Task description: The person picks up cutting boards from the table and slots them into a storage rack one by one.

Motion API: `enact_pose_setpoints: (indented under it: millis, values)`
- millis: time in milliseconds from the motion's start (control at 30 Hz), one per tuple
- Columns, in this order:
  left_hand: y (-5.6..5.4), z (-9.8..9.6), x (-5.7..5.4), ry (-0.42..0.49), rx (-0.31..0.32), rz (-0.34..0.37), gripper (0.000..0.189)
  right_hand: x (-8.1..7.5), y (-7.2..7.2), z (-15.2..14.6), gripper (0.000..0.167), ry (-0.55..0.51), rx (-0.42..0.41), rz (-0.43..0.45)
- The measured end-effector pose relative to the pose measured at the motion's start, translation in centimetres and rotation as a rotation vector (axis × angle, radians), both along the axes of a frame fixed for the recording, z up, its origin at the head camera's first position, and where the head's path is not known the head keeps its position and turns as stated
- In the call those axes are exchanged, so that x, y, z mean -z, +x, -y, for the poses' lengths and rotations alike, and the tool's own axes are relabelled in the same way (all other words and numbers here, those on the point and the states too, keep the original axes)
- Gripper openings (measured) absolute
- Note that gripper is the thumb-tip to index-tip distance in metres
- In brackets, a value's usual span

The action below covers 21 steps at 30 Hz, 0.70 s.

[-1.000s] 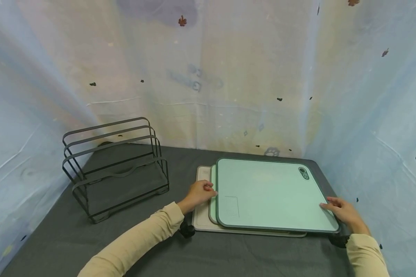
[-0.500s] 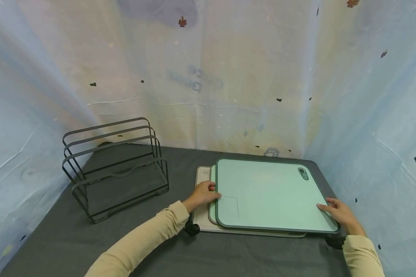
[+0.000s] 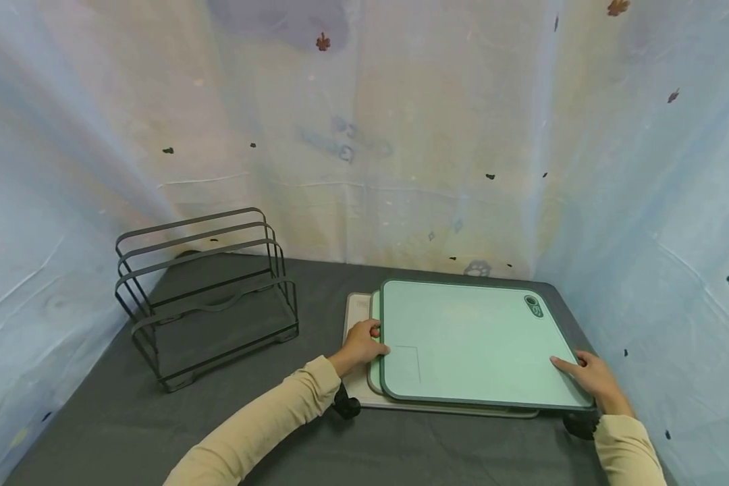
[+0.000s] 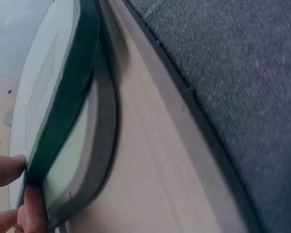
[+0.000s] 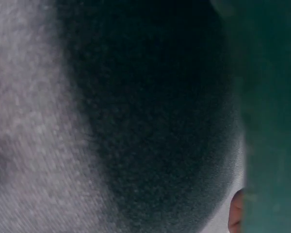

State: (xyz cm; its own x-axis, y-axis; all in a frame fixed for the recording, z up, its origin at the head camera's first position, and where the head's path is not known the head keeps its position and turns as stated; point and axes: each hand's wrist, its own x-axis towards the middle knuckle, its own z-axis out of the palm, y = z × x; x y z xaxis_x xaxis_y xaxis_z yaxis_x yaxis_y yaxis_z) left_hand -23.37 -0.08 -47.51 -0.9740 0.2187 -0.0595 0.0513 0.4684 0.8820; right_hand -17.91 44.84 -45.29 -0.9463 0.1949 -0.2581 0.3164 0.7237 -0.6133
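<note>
A large pale green cutting board (image 3: 470, 341) with a dark green rim lies on top of a stack. My left hand (image 3: 360, 345) pinches its left edge, thumb over the rim and fingers below, as the left wrist view shows up close. At the opposite edge my right hand (image 3: 592, 378) holds the board with its thumb flat on top; most of its fingers are hidden under it. In the right wrist view one fingertip (image 5: 235, 212) peeks out beside the dark green rim. Beneath lie a smaller light green board (image 4: 70, 162) with a grey-brown rim and a beige board (image 4: 145, 160).
A dark metal rack (image 3: 209, 304) with several upright hoops stands on the left of the grey cloth-covered table (image 3: 316, 445). Pale patterned curtains (image 3: 413, 135) enclose the back and both sides, the right one close beside my right hand.
My left hand has shifted right, its thumb now over the board's left rim. The right thumb has slid further in over the right edge. The stack stays in place.
</note>
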Motion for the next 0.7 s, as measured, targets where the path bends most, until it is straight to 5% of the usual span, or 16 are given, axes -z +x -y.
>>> enact_pose_setpoints:
  millis: [700]
  values:
    - [0.1,-0.1,0.1,-0.005,-0.035,0.013,0.059,1.7,0.5,0.1,0.087,-0.042,0.053,-0.122]
